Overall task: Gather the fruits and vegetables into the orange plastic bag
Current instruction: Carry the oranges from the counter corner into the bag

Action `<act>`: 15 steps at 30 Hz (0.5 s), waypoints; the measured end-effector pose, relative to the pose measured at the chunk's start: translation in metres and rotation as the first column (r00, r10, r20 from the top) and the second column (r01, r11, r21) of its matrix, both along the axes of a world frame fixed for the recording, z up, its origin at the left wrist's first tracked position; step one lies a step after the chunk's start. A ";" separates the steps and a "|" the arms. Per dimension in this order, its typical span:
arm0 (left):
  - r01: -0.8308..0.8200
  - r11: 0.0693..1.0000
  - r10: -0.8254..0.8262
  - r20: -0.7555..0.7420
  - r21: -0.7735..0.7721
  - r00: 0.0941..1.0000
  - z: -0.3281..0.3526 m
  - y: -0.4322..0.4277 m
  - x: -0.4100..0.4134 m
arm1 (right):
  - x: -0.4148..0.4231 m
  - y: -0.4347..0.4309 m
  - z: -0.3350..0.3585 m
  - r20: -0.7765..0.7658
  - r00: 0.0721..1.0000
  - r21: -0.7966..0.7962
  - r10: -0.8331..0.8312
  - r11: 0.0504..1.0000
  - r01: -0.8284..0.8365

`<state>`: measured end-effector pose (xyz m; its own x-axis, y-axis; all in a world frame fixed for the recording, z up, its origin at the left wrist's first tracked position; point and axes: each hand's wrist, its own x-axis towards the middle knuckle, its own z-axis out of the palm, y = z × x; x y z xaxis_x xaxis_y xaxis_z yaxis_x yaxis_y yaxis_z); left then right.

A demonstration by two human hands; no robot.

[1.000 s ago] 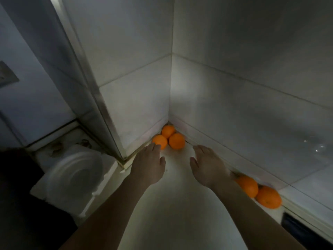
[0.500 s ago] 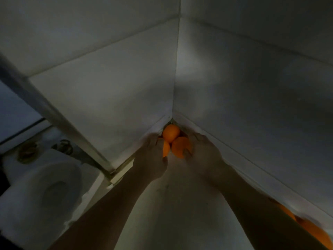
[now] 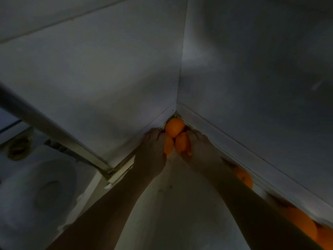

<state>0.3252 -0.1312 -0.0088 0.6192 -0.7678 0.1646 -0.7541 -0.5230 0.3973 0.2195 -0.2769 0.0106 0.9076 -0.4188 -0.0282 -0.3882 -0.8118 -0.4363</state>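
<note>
In the far corner of the white worktop (image 3: 171, 204), three round orange fruits sit close together. The left hand (image 3: 150, 154) curls round the left fruit (image 3: 168, 147). The right hand (image 3: 201, 150) curls round the right fruit (image 3: 182, 143). The back fruit (image 3: 174, 127) touches both. More orange fruits (image 3: 243, 177) lie along the worktop's right edge, by the wall.

Left wall (image 3: 108, 78) and right wall (image 3: 252, 78) box in the oranges (image 3: 174, 127); near counter (image 3: 171, 204) lies open.
</note>
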 end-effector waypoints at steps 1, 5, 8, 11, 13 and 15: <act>-0.012 1.000 0.011 -0.015 -0.005 1.000 0.002 0.001 0.000 | -0.001 0.002 0.001 0.010 1.000 -0.012 -0.008 1.000 0.008; -0.041 0.999 0.041 -0.043 0.006 0.998 0.016 0.012 -0.013 | -0.013 0.008 0.004 0.081 0.995 -0.098 -0.056 0.993 0.064; -0.055 0.998 0.055 -0.002 0.034 0.998 0.031 0.021 -0.024 | -0.031 0.019 0.024 0.095 0.994 -0.046 -0.058 0.997 0.063; -0.064 0.998 0.063 0.017 0.027 0.998 0.051 0.033 -0.044 | -0.054 0.033 0.044 0.089 0.993 -0.040 -0.072 0.996 0.076; -0.078 0.997 0.078 0.013 0.025 0.997 0.064 0.043 -0.060 | -0.069 0.042 0.058 0.086 0.992 -0.042 -0.090 0.995 0.094; -0.088 0.996 0.088 -0.001 0.021 0.996 0.075 0.054 -0.075 | -0.087 0.053 0.070 0.089 0.992 -0.058 -0.092 0.994 0.098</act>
<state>0.2498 -0.0771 0.0661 0.6844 -0.7139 0.1479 -0.7045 -0.5953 0.3865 0.1324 -0.2241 0.0802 0.8616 -0.5018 0.0765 -0.4282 -0.7994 -0.4214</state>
